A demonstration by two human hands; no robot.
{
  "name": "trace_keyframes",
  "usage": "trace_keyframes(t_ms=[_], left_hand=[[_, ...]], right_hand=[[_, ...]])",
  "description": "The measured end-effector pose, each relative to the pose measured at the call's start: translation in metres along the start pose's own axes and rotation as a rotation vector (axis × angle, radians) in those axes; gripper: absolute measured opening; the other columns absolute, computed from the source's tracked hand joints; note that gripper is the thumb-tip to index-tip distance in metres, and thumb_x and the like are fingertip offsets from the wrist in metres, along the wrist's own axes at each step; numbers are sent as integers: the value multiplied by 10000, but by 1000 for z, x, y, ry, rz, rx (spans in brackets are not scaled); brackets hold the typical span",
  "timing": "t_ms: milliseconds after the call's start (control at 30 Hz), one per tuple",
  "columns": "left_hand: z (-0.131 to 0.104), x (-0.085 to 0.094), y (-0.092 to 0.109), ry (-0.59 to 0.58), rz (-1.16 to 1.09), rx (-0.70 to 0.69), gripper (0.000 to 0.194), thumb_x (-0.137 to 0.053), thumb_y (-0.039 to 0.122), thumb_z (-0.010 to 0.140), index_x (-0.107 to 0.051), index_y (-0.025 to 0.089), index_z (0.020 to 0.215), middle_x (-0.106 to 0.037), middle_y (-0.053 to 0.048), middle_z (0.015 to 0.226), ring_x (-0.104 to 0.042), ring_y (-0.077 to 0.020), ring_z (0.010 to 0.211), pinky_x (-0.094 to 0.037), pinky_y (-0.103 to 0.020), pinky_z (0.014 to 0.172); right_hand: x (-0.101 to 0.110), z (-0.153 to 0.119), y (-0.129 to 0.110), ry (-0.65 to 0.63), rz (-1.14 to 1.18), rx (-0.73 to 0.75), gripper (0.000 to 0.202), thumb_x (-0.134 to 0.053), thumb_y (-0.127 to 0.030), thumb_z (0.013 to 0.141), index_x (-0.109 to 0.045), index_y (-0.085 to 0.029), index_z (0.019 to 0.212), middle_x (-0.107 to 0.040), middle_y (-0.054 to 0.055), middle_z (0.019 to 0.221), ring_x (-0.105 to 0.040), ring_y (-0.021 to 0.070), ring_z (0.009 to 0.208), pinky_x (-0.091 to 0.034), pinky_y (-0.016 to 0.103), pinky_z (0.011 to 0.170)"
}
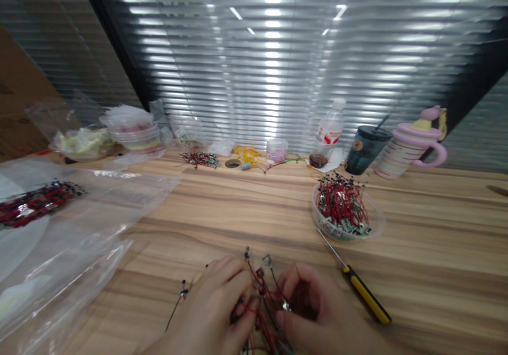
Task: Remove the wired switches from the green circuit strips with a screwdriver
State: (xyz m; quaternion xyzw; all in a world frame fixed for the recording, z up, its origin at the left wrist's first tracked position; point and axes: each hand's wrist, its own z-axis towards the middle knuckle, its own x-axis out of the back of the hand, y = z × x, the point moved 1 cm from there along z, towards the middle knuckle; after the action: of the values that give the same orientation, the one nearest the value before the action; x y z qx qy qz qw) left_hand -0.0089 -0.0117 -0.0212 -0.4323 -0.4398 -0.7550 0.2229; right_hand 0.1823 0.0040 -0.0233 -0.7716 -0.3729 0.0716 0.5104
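Observation:
Several red and black wires with small parts on their ends lie in a loose bundle at the bottom centre. My left hand is closed around wires at the bundle's left side, its fingers curled. On the other side, my right hand is closed, thumb and fingers bent at a small metallic part on a black wire. Left of my left hand lies a single black wire with a small part at its tip. A yellow and black screwdriver rests right of my right hand.
A clear round bowl full of red-wired parts stands beyond the screwdriver. Plastic sheeting with more wires covers the left side. Along the back are a bottle, dark cup, pink-handled mug and stacked tubs.

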Motion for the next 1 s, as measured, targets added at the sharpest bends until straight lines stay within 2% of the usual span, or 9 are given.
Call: trace_keyframes(t_ms=[167, 333, 467, 633, 733, 833, 933, 1000], left_hand=[[-2, -5, -6, -11, -70, 13, 234, -479, -32, 766, -386, 174, 706, -549, -26, 822, -506, -182, 792, -383, -288, 684], [-3, -6, -8, -12, -131, -29, 224, -475, -43, 793, -464, 181, 782, -591, -3, 837, -528, -166, 806, -391, -289, 737], [-2, -6, -5, 12, -151, -44, 228, -472, -44, 789, -453, 175, 728, -567, -1, 754, -508, -152, 732, -372, -264, 665], [1, -3, 1, 27, -201, -73, 236, -475, -54, 776, -464, 175, 717, -591, -3, 787, -534, -147, 793, -429, -251, 707], [0, 0, 5, 43, -148, -84, 211, -494, -24, 781, -506, 184, 749, -645, -43, 954, -586, -168, 905, -491, -285, 794], [0, 1, 6, 68, -40, -111, 177, -493, 15, 784, -513, 183, 730, -618, -105, 1210, -589, -207, 1098, -520, -311, 882], [-1, 3, 7, 106, 28, -147, 179, -479, 20, 788, -519, 189, 744, -585, -111, 1291, -541, -195, 1211, -492, -298, 972], [-2, 2, 6, 93, 43, -154, 169, -486, 35, 809, -522, 197, 777, -543, -92, 1350, -485, -175, 1276, -448, -295, 1035]], right_hand=[[-2, 0, 5, 3, -141, 103, 343, -514, -322, 672, -455, -6, 792, -535, 34, 896, -382, -152, 701, -278, -82, 593], [-4, 3, 9, -21, -185, 97, 332, -484, -299, 681, -504, -34, 880, -558, 14, 963, -369, -160, 673, -244, -80, 562], [-2, 1, 7, -41, -155, 53, 398, -516, -367, 693, -477, -33, 904, -554, 19, 937, -349, -157, 650, -243, -67, 553], [3, -1, -1, -100, 28, 76, 465, -532, -422, 703, -392, -19, 889, -531, 58, 1032, -420, -154, 751, -334, -73, 639], [6, 0, -6, -92, 112, 118, 508, -567, -444, 695, -339, -10, 831, -527, 76, 1054, -420, -163, 755, -340, -76, 652], [6, 2, -7, -77, 187, 160, 558, -591, -469, 687, -295, -10, 798, -519, 89, 1094, -469, -151, 818, -372, -76, 694], [6, 4, -3, -34, 237, 169, 590, -590, -502, 695, -287, -7, 802, -476, 105, 1209, -529, -107, 982, -435, -53, 802], [8, 6, 1, 62, 181, 162, 594, -586, -523, 696, -329, 0, 810, -412, 106, 1304, -520, -99, 1025, -438, -52, 804]])
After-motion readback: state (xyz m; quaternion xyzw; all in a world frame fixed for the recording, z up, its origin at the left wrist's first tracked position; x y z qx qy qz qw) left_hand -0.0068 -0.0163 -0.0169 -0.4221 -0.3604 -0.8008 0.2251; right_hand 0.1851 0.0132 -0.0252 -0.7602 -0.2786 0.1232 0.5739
